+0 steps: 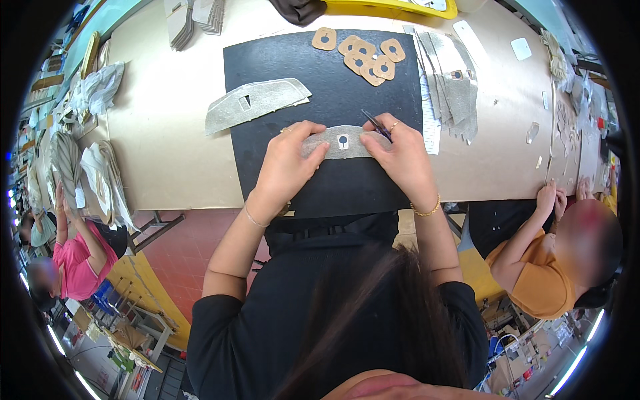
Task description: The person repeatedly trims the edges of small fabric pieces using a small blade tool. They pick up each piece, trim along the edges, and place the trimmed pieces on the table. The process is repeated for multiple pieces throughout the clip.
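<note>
My left hand (291, 157) pinches the left end of a grey curved fabric piece (340, 153), thumb on top. At its other end, my right hand (403, 159) grips the same piece. A slim dark pointed tool (373, 121) is tucked in my right hand's fingers, its tip pointing away to the upper left; its exact kind is unclear. A pale-edged opening with a dark keyhole shape shows mid-piece. Beneath lies a black mat (280, 63). Similar grey pieces (267, 100) lie stacked at the left, the top one with a slot.
Several tan rounded patches with keyhole holes (360, 60) lie on the mat's far side. Further grey pieces (445, 73) overlap on the right, beside a yellow tray (393, 8) at the back. Co-workers sit at both sides, one in orange (543, 260), one in pink (87, 260).
</note>
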Available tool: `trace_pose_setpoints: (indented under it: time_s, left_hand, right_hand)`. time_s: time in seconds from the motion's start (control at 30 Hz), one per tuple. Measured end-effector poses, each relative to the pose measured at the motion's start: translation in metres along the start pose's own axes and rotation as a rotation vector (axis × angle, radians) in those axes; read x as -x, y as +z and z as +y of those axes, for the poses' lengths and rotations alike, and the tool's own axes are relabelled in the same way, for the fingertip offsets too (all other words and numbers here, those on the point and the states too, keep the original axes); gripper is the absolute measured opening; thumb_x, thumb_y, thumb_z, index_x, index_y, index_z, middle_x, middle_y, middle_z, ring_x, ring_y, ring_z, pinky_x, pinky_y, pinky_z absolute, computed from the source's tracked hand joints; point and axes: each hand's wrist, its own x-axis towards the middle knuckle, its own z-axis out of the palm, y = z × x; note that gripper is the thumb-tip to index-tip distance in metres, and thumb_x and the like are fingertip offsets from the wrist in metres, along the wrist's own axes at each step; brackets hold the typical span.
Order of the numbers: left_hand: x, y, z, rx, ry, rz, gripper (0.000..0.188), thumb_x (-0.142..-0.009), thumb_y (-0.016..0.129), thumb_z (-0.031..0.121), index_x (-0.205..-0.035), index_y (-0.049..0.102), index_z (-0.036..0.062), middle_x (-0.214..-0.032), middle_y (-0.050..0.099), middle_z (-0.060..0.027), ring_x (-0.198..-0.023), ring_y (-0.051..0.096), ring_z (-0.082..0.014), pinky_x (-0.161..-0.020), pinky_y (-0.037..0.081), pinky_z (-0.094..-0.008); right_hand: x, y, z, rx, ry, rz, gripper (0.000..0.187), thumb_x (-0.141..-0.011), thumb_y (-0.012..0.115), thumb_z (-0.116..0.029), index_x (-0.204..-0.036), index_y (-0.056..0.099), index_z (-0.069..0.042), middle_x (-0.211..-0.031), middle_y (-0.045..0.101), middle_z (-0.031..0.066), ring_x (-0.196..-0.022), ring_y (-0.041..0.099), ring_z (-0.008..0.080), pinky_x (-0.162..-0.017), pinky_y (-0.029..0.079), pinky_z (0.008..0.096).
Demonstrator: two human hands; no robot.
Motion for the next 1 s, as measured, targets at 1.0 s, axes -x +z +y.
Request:
trace_pose_setpoints:
  time_s: [1.0]
  left_hand:
    - [0.02, -0.024, -0.028, -0.059, 0.395, 0.051, 0.04, -0.087, 0.057, -0.007, -0.124, 0.064, 0.0058, -0.139, 0.055, -0.0138, -0.132, 0.05, -0.0295, -0.108, 0.041, -0.0385]
  right_hand:
    - [0.0, -0.032, 0.013, -0.151, 0.035, -0.019, 0.018, -0.083, 0.076, -0.018, -0.094, 0.069, -0.004, -0.083, 0.069, 0.005, -0.072, 0.062, 0.0167, -0.068, 0.05, 0.0294]
